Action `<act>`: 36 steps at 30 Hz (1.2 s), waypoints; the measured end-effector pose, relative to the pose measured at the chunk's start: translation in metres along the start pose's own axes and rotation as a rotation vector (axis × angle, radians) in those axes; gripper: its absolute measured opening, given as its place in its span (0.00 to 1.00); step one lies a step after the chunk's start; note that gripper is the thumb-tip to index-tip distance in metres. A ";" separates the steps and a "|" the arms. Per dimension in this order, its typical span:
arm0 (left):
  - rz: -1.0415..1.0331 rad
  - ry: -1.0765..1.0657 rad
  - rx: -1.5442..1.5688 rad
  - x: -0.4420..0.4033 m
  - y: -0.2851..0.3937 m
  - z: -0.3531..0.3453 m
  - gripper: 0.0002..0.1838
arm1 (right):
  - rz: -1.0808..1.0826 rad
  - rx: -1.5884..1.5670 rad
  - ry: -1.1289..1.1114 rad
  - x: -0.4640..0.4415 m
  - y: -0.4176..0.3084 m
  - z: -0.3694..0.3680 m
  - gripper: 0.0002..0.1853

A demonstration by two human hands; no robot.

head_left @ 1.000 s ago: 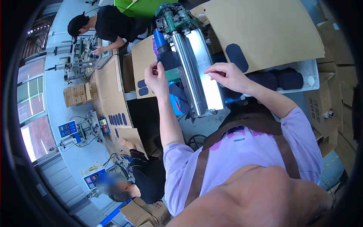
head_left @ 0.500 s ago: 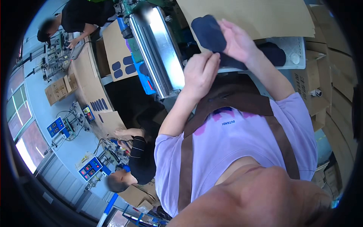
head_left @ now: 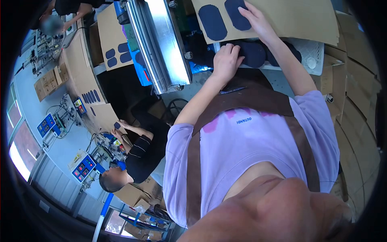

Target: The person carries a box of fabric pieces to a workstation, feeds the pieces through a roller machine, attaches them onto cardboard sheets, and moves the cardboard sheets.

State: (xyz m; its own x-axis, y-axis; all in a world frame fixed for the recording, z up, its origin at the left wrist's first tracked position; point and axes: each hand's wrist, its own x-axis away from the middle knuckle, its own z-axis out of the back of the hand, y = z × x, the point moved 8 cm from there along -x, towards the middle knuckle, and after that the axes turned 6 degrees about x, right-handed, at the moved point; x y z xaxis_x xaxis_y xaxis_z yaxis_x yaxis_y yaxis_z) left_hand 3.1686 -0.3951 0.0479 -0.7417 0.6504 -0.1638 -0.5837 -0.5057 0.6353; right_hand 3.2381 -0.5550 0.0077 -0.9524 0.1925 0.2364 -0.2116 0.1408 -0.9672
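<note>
My right hand is at the near part of a brown cardboard sheet, its thumb on a dark navy oval pad with wavy edges. A similar pad lies flat beside it on the cardboard, to the left. My left hand is lower, just off the cardboard's edge, with curled fingers against several dark pads on a white perforated tray. Whatever its fingertips may hold is hidden.
Left of my left hand stands a machine with shiny metal rollers. Another person in black works at a bench with small dark pads and control boxes. A second person's arm shows at top left. Cardboard boxes stand at right.
My right hand has moved up with the pad from the air onto the cardboard, where two pads now show side by side. My left hand has parted from it and is at the pads below.
</note>
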 end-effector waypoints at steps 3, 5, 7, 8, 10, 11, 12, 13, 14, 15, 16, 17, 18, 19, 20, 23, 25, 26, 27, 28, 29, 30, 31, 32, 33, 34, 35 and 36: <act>-0.012 0.029 0.027 -0.002 -0.002 -0.004 0.12 | 0.141 0.207 0.033 0.004 -0.011 0.003 0.26; -0.016 0.046 0.046 -0.005 -0.007 -0.005 0.10 | 0.150 0.198 0.054 0.003 -0.006 0.004 0.25; -0.027 0.061 0.051 -0.006 -0.007 -0.005 0.07 | 0.150 0.120 0.065 -0.004 -0.006 0.002 0.26; -0.037 0.076 0.073 -0.007 -0.007 -0.004 0.07 | 0.122 0.001 0.032 -0.005 -0.006 0.000 0.29; -0.051 0.090 0.099 -0.008 -0.006 0.000 0.07 | 0.146 0.120 0.068 -0.015 0.003 0.009 0.28; -0.056 0.087 0.107 -0.007 -0.007 0.000 0.07 | 0.149 0.110 0.049 -0.010 0.000 0.007 0.28; -0.048 0.097 0.112 -0.007 -0.006 0.003 0.07 | 0.188 0.207 0.094 -0.006 -0.008 0.008 0.28; -0.048 0.116 0.125 -0.007 -0.005 0.010 0.07 | 0.224 0.304 0.144 -0.002 -0.015 0.009 0.28; -0.050 0.134 0.142 -0.008 -0.002 0.016 0.07 | 0.260 0.403 0.197 0.004 -0.022 0.010 0.28; -0.052 0.149 0.162 -0.010 0.002 0.022 0.07 | 0.338 0.542 0.230 0.011 -0.035 0.010 0.26; -0.057 0.167 0.176 -0.010 0.008 0.031 0.08 | 0.415 0.680 0.266 0.021 -0.052 0.009 0.25; -0.063 0.194 0.194 -0.012 0.011 0.039 0.08 | 0.492 0.817 0.302 0.030 -0.068 0.008 0.24; -0.068 0.221 0.212 -0.012 0.014 0.046 0.08 | 0.394 0.694 0.206 0.033 -0.067 0.008 0.23; -0.069 0.246 0.234 -0.011 0.018 0.053 0.08 | 0.290 0.572 0.110 0.041 -0.064 0.007 0.22; -0.063 0.270 0.240 -0.011 0.020 0.060 0.09 | 0.186 0.449 0.015 0.048 -0.061 0.005 0.21; -0.061 0.351 0.251 -0.013 0.025 0.082 0.10 | -0.045 0.483 -0.239 0.070 -0.056 -0.007 0.19; -0.079 0.414 0.246 -0.015 0.027 0.096 0.10 | -0.123 0.345 -0.345 0.075 -0.054 -0.011 0.12; -0.056 0.406 0.263 -0.014 0.024 0.098 0.10 | -0.125 0.229 -0.348 0.075 -0.052 -0.013 0.10; -0.060 0.434 0.264 -0.014 0.025 0.103 0.10 | -0.129 0.115 -0.352 0.076 -0.054 -0.017 0.08; -0.066 0.464 0.262 -0.016 0.026 0.110 0.10 | -0.151 0.114 -0.384 0.075 -0.057 -0.020 0.05; -0.075 0.494 0.259 -0.016 0.025 0.117 0.10 | -0.103 0.098 -0.363 0.072 -0.064 -0.023 0.05; -0.106 0.487 0.238 -0.017 0.028 0.126 0.11 | -0.054 0.082 -0.343 0.068 -0.074 -0.029 0.05; -0.045 0.514 0.299 -0.016 0.025 0.134 0.13 | -0.003 0.065 -0.324 0.065 -0.084 -0.037 0.04; 0.017 0.540 0.360 -0.014 0.024 0.142 0.14 | -0.050 -0.041 -0.296 0.062 -0.090 -0.045 0.04; 0.077 0.566 0.422 -0.011 0.021 0.149 0.15 | -0.004 -0.024 -0.297 0.055 -0.094 -0.050 0.05; 0.079 0.534 0.415 -0.007 0.018 0.153 0.19 | 0.043 -0.008 -0.296 0.043 -0.097 -0.056 0.05; 0.104 0.547 0.455 -0.003 0.014 0.157 0.18 | 0.091 0.008 -0.295 0.031 -0.100 -0.062 0.06; 0.127 0.558 0.496 0.002 0.011 0.160 0.18 | 0.124 -0.021 -0.293 0.021 -0.104 -0.073 0.05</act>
State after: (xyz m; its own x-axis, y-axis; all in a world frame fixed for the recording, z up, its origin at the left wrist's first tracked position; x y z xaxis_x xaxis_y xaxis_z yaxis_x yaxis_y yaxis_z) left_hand 3.2133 -0.3086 0.1754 -0.9273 0.1540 -0.3411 -0.3638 -0.1572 0.9181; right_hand 3.2566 -0.4948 0.1201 -0.9940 -0.0783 0.0769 -0.0883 0.1540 -0.9841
